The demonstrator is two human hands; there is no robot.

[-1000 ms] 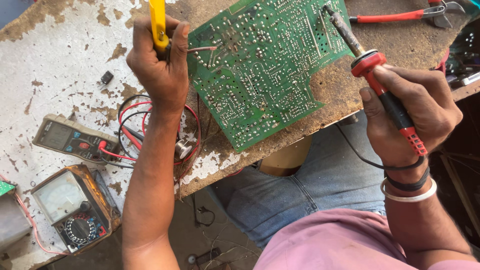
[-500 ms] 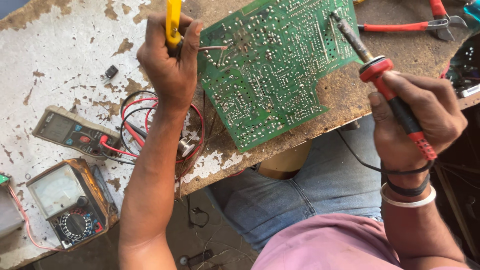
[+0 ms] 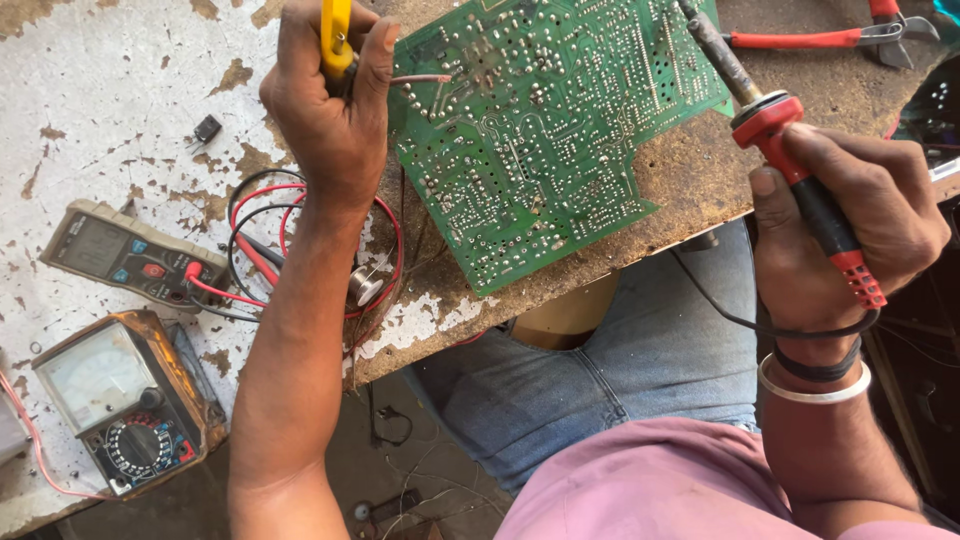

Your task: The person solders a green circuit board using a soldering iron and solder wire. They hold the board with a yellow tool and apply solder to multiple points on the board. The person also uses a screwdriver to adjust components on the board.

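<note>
Nearest you, your lap in blue jeans (image 3: 640, 370) and a pink shirt (image 3: 690, 490) fills the bottom of the view, and both forearms reach up from there to the bench. Your right hand (image 3: 840, 240) is wrapped fully shut round the red handle of the soldering iron (image 3: 790, 150), whose black cord trails down past a metal bangle (image 3: 812, 378) and a dark band on that wrist; the iron's dark shaft slants up and left over the top right corner of the board, and its tip runs out of the frame, so you cannot tell whether it touches a joint. Left of your arm an analogue meter (image 3: 120, 410) sits at the table's edge, with a digital multimeter (image 3: 125, 255) just beyond it, red and black leads (image 3: 255, 250) coiled beside your left wrist next to a small solder reel (image 3: 366, 287). The green circuit board (image 3: 550, 130) lies solder side up on the worn table (image 3: 120, 100), tilted, one corner just over the edge. Your left hand (image 3: 335, 120) is closed tight on a yellow-handled tool (image 3: 336, 40) and seems to pinch a thin reddish wire (image 3: 420, 78) that reaches onto the board's left edge. Farthest off lie red-handled pliers (image 3: 830, 35) and a small black component (image 3: 207, 128). Judging by this, the work looks under way: wire presented, iron poised, no fresh joint visible.
</note>
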